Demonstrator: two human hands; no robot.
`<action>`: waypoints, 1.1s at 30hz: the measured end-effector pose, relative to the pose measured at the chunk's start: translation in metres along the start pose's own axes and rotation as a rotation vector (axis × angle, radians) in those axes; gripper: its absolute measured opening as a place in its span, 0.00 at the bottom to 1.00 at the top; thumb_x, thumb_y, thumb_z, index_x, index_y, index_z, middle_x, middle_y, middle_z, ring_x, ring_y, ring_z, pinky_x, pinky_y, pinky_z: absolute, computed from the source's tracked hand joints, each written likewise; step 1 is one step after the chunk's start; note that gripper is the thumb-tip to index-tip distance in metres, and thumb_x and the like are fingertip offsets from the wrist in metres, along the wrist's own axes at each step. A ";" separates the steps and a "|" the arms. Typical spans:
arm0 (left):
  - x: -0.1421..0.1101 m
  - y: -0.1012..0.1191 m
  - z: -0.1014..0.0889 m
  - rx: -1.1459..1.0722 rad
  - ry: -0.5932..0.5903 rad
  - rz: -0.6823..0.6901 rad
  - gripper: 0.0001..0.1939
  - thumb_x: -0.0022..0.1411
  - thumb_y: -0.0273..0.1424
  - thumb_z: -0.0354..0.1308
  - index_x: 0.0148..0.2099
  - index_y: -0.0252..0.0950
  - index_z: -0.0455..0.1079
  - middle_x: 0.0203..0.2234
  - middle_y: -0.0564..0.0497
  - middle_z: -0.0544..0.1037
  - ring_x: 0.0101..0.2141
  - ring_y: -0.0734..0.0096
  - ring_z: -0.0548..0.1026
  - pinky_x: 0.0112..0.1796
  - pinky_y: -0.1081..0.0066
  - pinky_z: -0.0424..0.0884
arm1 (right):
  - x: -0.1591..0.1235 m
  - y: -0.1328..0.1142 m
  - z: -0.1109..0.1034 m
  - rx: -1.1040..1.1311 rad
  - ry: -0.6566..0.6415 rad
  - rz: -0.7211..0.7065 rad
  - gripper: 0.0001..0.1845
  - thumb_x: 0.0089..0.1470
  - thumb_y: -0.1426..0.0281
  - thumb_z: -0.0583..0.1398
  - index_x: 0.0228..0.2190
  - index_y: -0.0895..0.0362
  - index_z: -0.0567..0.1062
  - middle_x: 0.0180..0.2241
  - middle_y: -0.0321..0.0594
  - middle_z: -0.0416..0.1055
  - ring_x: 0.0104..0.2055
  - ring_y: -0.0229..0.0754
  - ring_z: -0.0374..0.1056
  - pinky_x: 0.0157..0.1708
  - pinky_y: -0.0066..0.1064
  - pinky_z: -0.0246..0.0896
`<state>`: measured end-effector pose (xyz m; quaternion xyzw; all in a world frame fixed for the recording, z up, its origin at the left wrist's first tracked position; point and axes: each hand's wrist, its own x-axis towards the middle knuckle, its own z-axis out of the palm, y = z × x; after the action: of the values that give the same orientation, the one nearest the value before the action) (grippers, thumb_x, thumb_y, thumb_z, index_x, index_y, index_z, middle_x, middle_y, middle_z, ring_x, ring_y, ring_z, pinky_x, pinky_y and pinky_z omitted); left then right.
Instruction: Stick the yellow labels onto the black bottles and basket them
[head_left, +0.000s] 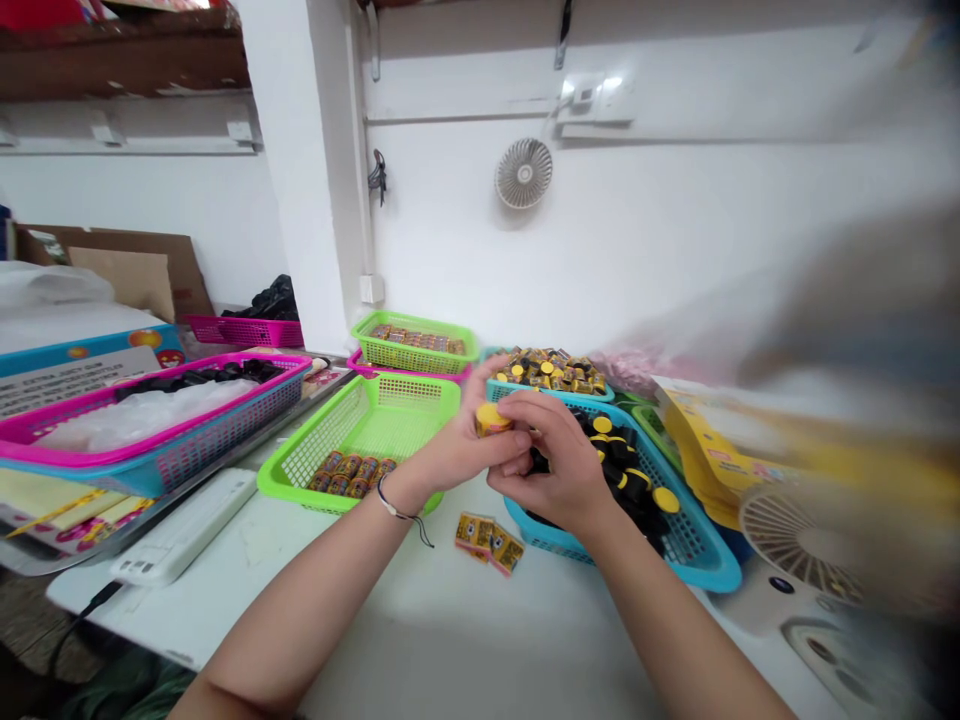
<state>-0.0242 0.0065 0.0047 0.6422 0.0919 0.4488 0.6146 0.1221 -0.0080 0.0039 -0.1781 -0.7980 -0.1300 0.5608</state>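
My left hand [461, 440] holds a small cylinder with a round yellow top [493, 418], whose lower part is hidden by the fingers. My right hand [551, 455] is closed against it from the right, thumb and fingertips bent around its side. On the table below lie a few flat printed label pieces [489, 541]. Behind my right hand stands a blue basket [705, 560] full of black cylinders with yellow tops [634, 485]. Left of my hands, a green basket [289, 480] holds rows of small label-wrapped cylinders [351, 474] at its near end.
Further back are another green basket [416, 352] of wrapped cylinders and a pile of yellow-and-black pieces [551, 370] in a blue basket. A pink basket [150, 460], a white power bank-like box [187, 527] and its cable are at left. A small fan [802, 545] stands right.
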 end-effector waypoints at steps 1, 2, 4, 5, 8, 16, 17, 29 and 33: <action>0.000 -0.001 0.000 0.011 0.007 -0.009 0.50 0.58 0.32 0.64 0.70 0.45 0.33 0.20 0.61 0.70 0.23 0.75 0.70 0.29 0.73 0.68 | 0.001 0.000 -0.001 0.005 -0.004 0.002 0.32 0.43 0.81 0.61 0.51 0.51 0.67 0.45 0.45 0.71 0.49 0.48 0.70 0.45 0.41 0.74; 0.000 -0.001 0.000 0.015 0.007 -0.013 0.50 0.58 0.32 0.65 0.70 0.45 0.33 0.21 0.60 0.70 0.23 0.75 0.71 0.30 0.72 0.68 | 0.001 0.000 -0.002 0.010 -0.010 -0.001 0.31 0.44 0.81 0.61 0.51 0.51 0.67 0.46 0.45 0.71 0.49 0.48 0.70 0.43 0.40 0.75; -0.001 -0.001 0.000 0.007 -0.009 -0.005 0.51 0.58 0.32 0.65 0.71 0.47 0.33 0.22 0.60 0.70 0.23 0.75 0.70 0.31 0.72 0.69 | 0.001 -0.001 -0.005 0.010 -0.037 -0.015 0.32 0.44 0.81 0.61 0.51 0.50 0.67 0.46 0.46 0.71 0.49 0.48 0.70 0.43 0.39 0.75; -0.002 0.001 0.001 0.008 -0.016 -0.001 0.51 0.58 0.32 0.64 0.71 0.47 0.32 0.21 0.61 0.70 0.23 0.75 0.70 0.30 0.72 0.68 | 0.001 -0.001 -0.006 0.003 -0.053 -0.025 0.32 0.44 0.82 0.60 0.51 0.51 0.67 0.47 0.45 0.71 0.49 0.47 0.71 0.44 0.40 0.75; -0.005 0.008 0.004 0.062 0.006 -0.008 0.51 0.58 0.31 0.64 0.71 0.47 0.34 0.20 0.60 0.69 0.22 0.75 0.69 0.28 0.74 0.67 | 0.001 -0.003 -0.009 -0.019 -0.072 -0.056 0.32 0.44 0.82 0.59 0.51 0.51 0.67 0.46 0.45 0.71 0.48 0.46 0.71 0.48 0.41 0.73; -0.009 0.024 0.011 0.101 -0.011 -0.021 0.53 0.55 0.24 0.62 0.72 0.46 0.31 0.18 0.61 0.72 0.21 0.74 0.71 0.26 0.75 0.68 | 0.007 -0.008 -0.013 -0.070 -0.131 -0.195 0.30 0.47 0.83 0.58 0.51 0.53 0.66 0.44 0.46 0.71 0.50 0.47 0.70 0.50 0.43 0.73; -0.009 0.025 0.010 0.107 -0.026 -0.025 0.53 0.56 0.24 0.62 0.72 0.46 0.31 0.19 0.61 0.73 0.21 0.73 0.72 0.26 0.75 0.68 | 0.007 -0.009 -0.013 -0.067 -0.131 -0.206 0.30 0.47 0.83 0.59 0.51 0.54 0.66 0.44 0.46 0.71 0.50 0.47 0.70 0.50 0.43 0.73; -0.009 0.024 0.010 0.129 0.010 0.001 0.51 0.55 0.22 0.61 0.71 0.44 0.34 0.16 0.64 0.67 0.18 0.77 0.69 0.23 0.78 0.65 | 0.005 -0.011 -0.010 -0.113 -0.044 -0.199 0.35 0.46 0.84 0.59 0.55 0.52 0.66 0.44 0.45 0.73 0.48 0.47 0.72 0.49 0.41 0.75; -0.009 0.025 0.009 0.132 0.017 -0.009 0.51 0.55 0.21 0.60 0.71 0.41 0.34 0.15 0.64 0.68 0.19 0.77 0.69 0.23 0.79 0.65 | 0.007 -0.012 -0.010 -0.108 -0.044 -0.192 0.34 0.46 0.84 0.58 0.55 0.53 0.67 0.46 0.45 0.73 0.49 0.46 0.72 0.48 0.41 0.75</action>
<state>-0.0336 -0.0114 0.0238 0.6772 0.1293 0.4443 0.5721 0.1231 -0.0222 0.0134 -0.1339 -0.8153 -0.2220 0.5178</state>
